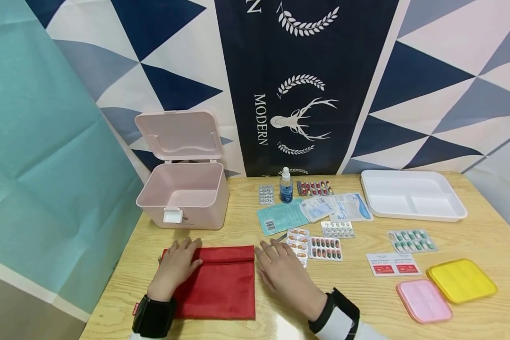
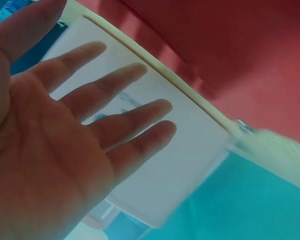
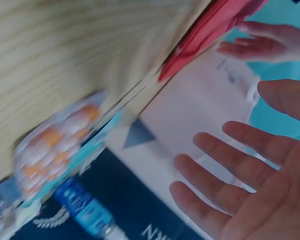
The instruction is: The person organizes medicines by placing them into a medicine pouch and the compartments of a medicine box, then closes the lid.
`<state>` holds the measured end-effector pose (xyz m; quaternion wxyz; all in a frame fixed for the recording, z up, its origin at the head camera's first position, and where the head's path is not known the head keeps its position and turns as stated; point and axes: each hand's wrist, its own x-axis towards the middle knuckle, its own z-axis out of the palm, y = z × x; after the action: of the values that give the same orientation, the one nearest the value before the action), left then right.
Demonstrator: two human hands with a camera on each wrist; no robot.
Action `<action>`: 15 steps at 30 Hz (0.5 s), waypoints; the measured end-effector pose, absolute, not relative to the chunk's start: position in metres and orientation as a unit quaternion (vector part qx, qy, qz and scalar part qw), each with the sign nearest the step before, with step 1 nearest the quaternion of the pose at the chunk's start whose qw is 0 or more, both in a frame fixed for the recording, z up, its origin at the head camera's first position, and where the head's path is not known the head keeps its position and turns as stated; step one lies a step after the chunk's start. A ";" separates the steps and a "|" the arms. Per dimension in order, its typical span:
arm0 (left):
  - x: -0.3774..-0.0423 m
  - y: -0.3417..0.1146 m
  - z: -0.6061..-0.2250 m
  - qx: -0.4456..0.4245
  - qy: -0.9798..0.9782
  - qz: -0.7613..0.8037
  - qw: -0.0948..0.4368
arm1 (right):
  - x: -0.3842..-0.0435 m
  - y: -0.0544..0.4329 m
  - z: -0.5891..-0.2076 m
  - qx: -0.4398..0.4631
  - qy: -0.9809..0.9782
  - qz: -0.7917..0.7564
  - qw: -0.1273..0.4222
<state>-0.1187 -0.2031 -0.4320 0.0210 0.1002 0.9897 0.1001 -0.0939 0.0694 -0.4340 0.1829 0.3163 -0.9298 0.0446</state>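
Observation:
A flat red zippered pouch lies on the wooden table in front of the person. Over its upper left part is the left hand, palm down with fingers stretched forward. The left wrist view shows that palm with nothing in it. Just beyond the pouch's right edge, the right hand has its fingers extended, the fingertips near the pouch's upper right corner and an orange-and-white capsule blister pack. Its palm holds nothing in the right wrist view.
Behind the pouch stands an open pink box, lid raised. A spray bottle, teal packet, surgical mask packet and several blister packs lie at centre. Rightward are a white divided tray, yellow case and pink case.

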 end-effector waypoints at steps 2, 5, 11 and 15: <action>-0.119 -0.210 -0.432 0.100 0.990 0.094 0.029 | -0.092 0.062 -0.436 0.326 -0.929 0.043 0.171; -0.120 -0.218 -0.433 0.097 0.990 0.093 0.046 | -0.090 0.051 -0.440 0.334 -0.930 0.035 0.148; -0.121 -0.224 -0.437 0.095 0.990 0.092 0.046 | -0.091 0.036 -0.446 0.352 -0.927 0.007 0.128; -0.122 -0.226 -0.439 0.090 0.991 0.094 0.028 | -0.092 0.029 -0.448 0.363 -0.922 -0.001 0.136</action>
<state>-0.1224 -0.2261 -0.4387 0.0280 0.0899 0.9911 0.0939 -0.0917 0.0294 -0.4478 0.1362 0.3626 -0.9219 -0.0009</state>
